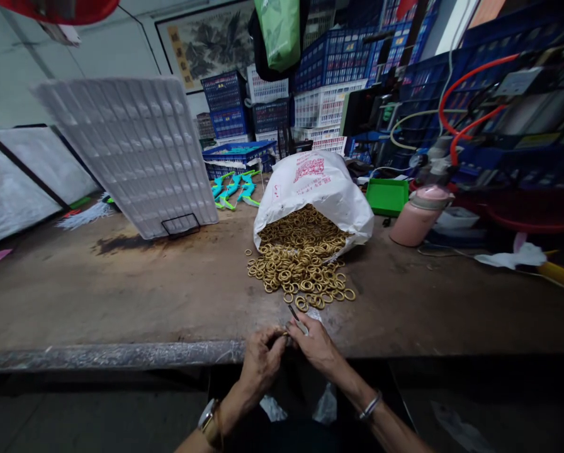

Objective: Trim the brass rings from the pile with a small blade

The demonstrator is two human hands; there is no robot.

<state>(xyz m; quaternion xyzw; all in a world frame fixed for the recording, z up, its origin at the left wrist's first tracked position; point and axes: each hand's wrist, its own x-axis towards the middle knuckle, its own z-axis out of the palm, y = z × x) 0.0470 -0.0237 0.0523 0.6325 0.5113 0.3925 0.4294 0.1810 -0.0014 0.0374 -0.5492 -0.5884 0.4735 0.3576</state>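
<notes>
Both my hands meet at the near edge of the brown table (121, 296). My left hand (262, 358) is closed in a pinch on a small item I cannot make out. My right hand (316, 345) is closed around a thin metal tool (297, 319) whose tip points away from me. Just beyond the hands lies a heap of gold-coloured rings (301, 264), spilling from a white plastic bag (317, 185) that lies on its side. A watch sits on my left wrist and a bracelet on my right.
A white moulded tray (131, 145) leans upright at the back left. Turquoise parts (235, 187), a green tray (386, 196) and a pink bottle (417, 217) stand behind the bag. Blue and white crates (329, 82) are stacked at the back. Red hoses (471, 100) run at the right.
</notes>
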